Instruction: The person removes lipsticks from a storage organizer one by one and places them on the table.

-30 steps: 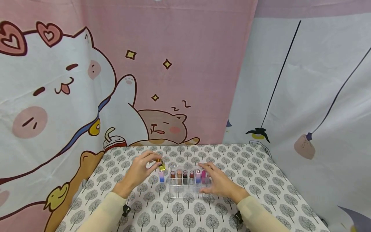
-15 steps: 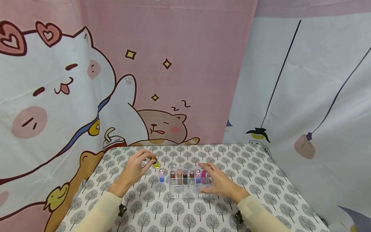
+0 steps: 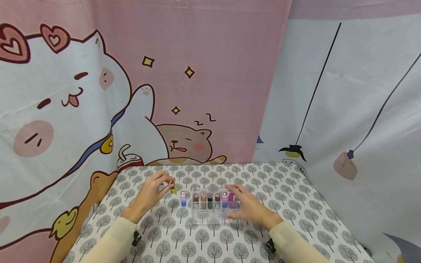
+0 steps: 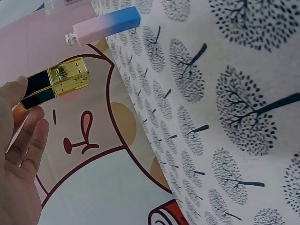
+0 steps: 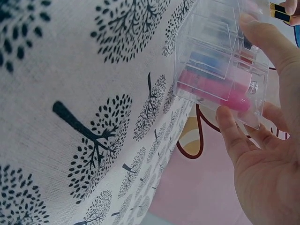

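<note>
My left hand [image 3: 148,193] pinches a black-and-gold lipstick tube [image 4: 57,83] between thumb and fingers, its gold end pointing away from the hand. In the head view the tube is low over the cloth, left of a pink-and-blue lipstick tube [image 3: 183,199] that stands alone on the table. A clear plastic lipstick organizer [image 3: 201,220] sits to the right of that tube. My right hand [image 3: 249,206] grips the organizer's right end, thumb at the front and fingers toward the back. Nearest this hand in the organizer is a bright pink tube [image 5: 213,90].
Several other lipsticks, among them a beige one [image 3: 204,201] and a second pink-and-blue one [image 3: 224,199], fill the organizer's back row. The tree-print tablecloth [image 3: 227,237] covers the table. Cartoon-print curtains [image 3: 223,91] hang behind it and at both sides.
My left hand has moved left with the black-and-gold lipstick, away from the standing pink-and-blue one, and the tube has turned more upright. The right hand and organizer have stayed put.
</note>
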Demonstrator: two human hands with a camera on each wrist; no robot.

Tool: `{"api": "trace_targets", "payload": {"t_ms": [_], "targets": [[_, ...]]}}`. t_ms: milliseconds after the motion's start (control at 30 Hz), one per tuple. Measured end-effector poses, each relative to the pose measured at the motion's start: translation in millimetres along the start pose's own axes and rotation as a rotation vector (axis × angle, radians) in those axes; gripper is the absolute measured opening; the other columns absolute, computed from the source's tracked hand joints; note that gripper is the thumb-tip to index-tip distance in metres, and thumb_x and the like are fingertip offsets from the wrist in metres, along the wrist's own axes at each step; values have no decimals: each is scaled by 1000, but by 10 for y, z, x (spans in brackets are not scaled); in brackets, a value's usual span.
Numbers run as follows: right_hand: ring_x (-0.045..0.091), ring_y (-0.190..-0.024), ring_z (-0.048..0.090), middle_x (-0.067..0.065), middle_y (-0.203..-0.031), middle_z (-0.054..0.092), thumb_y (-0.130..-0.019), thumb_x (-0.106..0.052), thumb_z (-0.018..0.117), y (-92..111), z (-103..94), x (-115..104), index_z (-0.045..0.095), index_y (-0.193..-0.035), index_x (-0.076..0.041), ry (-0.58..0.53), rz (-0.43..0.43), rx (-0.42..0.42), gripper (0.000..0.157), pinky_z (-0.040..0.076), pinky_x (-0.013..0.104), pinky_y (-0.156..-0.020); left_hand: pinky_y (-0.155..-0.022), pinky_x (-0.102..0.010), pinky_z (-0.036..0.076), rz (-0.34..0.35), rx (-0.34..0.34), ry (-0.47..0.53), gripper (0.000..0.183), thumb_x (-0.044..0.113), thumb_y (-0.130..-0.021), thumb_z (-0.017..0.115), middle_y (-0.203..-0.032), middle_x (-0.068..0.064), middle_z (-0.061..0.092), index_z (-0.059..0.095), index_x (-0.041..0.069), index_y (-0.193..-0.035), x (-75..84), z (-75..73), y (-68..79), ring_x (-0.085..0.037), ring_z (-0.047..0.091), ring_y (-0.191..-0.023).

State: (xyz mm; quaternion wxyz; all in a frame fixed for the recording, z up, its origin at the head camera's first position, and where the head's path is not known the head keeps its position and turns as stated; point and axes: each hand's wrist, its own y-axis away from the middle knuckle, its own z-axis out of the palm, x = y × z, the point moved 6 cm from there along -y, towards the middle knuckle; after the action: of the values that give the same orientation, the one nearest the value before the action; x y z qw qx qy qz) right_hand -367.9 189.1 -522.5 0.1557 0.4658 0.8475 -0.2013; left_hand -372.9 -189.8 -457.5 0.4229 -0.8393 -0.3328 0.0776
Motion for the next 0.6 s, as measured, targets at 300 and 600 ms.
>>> {"api": "trace_targets", "payload": {"t_ms": [300,600], "targets": [[19,-107,73,14,-166,56,-84,-44,107,-1,3,-7,39,-182,-24,-12,2,1,120,73,50,-98,-75,-42,73,4,-47,16,32,-3,-88,99,-110,-8,81,85,8,-115,-67,114,92,-24,80,-92],[20,-112,73,15,-167,55,-83,-47,106,-11,9,15,39,-182,-26,-16,25,-6,122,72,54,-103,-81,-39,75,-91,-125,54,28,1,-93,95,-111,-10,80,85,8,-117,-119,181,173,-25,81,-94]]}}
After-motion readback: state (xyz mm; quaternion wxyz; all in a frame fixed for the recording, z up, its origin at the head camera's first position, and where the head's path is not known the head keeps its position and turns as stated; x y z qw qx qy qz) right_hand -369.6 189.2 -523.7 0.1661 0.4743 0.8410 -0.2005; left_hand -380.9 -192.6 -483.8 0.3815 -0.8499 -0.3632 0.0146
